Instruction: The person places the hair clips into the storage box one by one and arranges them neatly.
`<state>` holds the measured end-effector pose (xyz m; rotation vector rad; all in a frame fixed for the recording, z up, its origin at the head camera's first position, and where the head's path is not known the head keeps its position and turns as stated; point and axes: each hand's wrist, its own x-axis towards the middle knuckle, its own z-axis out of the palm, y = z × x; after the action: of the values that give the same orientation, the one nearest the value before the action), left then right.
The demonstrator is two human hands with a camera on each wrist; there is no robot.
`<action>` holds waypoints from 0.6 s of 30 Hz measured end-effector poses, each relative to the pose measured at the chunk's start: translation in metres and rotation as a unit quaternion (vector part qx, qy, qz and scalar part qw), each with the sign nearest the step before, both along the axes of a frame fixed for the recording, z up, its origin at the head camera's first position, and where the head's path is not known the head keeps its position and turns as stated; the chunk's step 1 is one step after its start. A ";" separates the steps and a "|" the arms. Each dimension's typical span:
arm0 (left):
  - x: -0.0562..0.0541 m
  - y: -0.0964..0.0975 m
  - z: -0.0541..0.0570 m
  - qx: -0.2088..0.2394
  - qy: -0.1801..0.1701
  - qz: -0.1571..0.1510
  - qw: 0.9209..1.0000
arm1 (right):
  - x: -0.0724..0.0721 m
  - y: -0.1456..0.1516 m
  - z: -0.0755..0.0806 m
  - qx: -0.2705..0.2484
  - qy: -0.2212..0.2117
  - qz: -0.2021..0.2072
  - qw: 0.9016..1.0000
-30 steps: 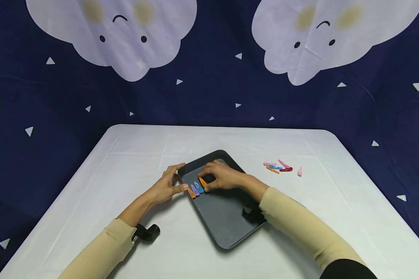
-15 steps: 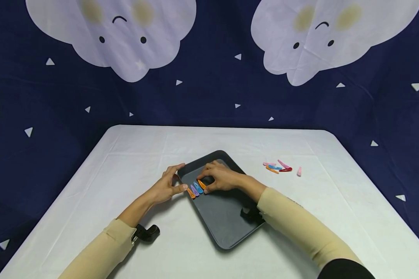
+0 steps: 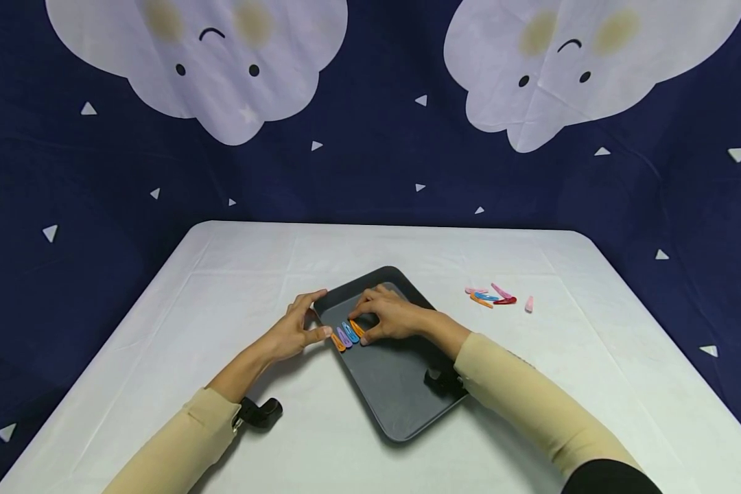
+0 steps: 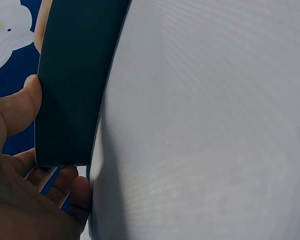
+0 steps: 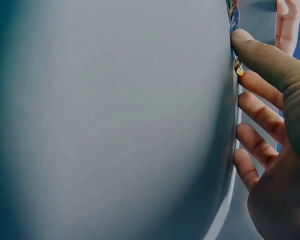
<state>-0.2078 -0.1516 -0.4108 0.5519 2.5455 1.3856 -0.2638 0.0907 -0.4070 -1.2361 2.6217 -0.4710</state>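
A dark grey rectangular tray (image 3: 401,391) lies at an angle on the table. Along its left side is a row of snap hair clips: an orange clip (image 3: 338,342), a purple clip (image 3: 344,336) and a blue clip (image 3: 350,332). Beside the blue one, my right hand (image 3: 395,315) pinches another orange hair clip (image 3: 357,328) between thumb and forefinger, down at the tray floor. My left hand (image 3: 293,333) holds the tray's left corner; in the left wrist view its thumb presses the rim and the fingers bend round the tray wall (image 4: 75,85).
On the white table (image 3: 253,254), right of the tray, lies a loose pile of pink, blue, orange and red hair clips (image 3: 494,295). A single pale pink clip (image 3: 529,304) lies apart from it. A dark blue cloud-print cloth (image 3: 370,171) hangs behind the table.
The right hand and its orange clip have shifted very slightly, the clip turning a little closer in line with the row. The left hand and tray stay put.
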 end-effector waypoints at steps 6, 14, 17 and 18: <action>0.000 0.000 -0.001 -0.003 0.006 0.002 1.000 | 0.000 0.000 0.001 -0.001 0.001 -0.002 1.000; 0.000 0.001 -0.001 0.002 0.005 0.002 1.000 | 0.000 0.000 0.000 -0.001 -0.002 -0.006 1.000; 0.000 0.001 -0.001 0.004 0.007 0.003 1.000 | -0.001 0.000 -0.001 0.000 -0.003 -0.008 1.000; 0.000 0.001 -0.001 0.004 0.007 0.002 1.000 | -0.001 0.000 -0.001 -0.001 -0.005 -0.009 1.000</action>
<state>-0.2081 -0.1510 -0.4119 0.5586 2.5543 1.3993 -0.2646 0.0904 -0.4075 -1.2085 2.6270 -0.4805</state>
